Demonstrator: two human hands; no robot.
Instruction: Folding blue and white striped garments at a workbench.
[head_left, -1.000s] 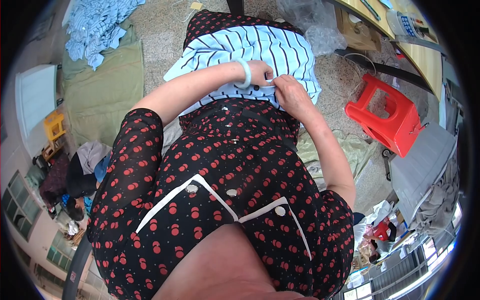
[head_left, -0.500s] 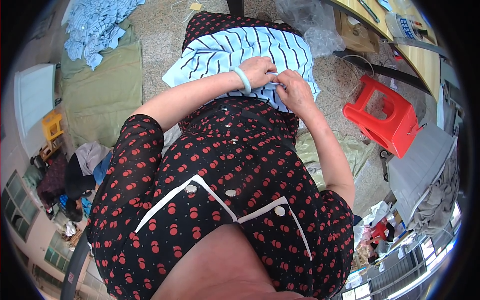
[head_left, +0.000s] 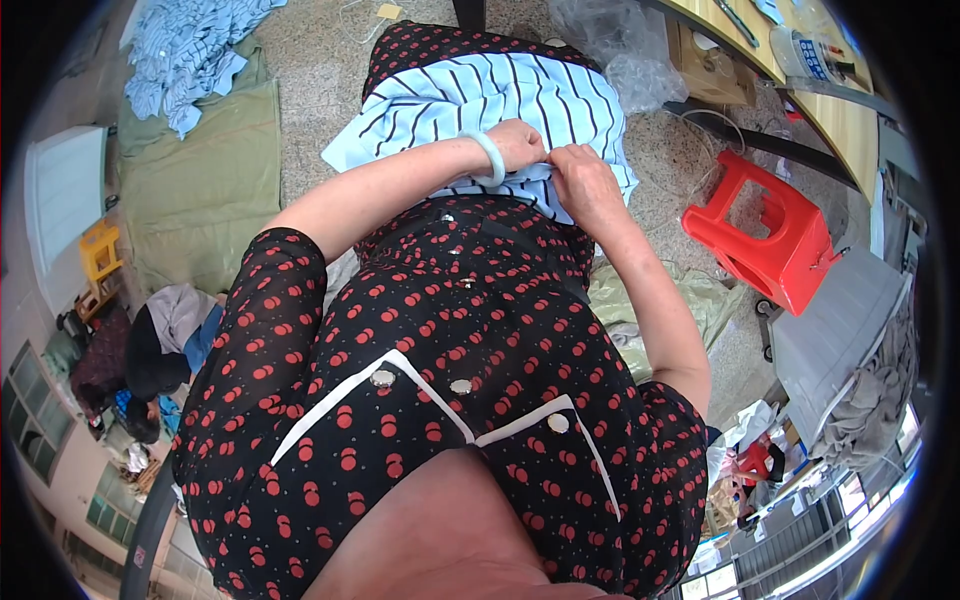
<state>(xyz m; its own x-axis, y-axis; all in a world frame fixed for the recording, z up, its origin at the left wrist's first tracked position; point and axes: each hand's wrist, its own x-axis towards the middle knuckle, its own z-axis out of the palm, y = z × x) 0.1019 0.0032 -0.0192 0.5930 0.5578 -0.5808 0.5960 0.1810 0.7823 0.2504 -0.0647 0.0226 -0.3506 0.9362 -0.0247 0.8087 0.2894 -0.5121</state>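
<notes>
A light blue garment (head_left: 420,105) with dark stripes lies rumpled across my lap. My left hand (head_left: 515,146), with a pale bangle (head_left: 492,160) on its wrist, is closed in a pinch on a bit of the garment near its middle. Right beside it, my right hand (head_left: 588,180) also pinches the cloth, its fingertips almost meeting those of the left. Whatever small part of the garment lies between the fingertips is hidden.
At the far left, a heap of blue striped garments (head_left: 195,60) rests on a green cloth (head_left: 205,180) on the floor. A red plastic stool (head_left: 790,245) lies on its side at the right, below a wooden table (head_left: 835,120). Clear plastic bags (head_left: 640,80) sit at the far right.
My left hand has curled in more, its fingers now tucked toward the right hand. The right hand has turned slightly, its fingers closer together. The garment has barely shifted.
</notes>
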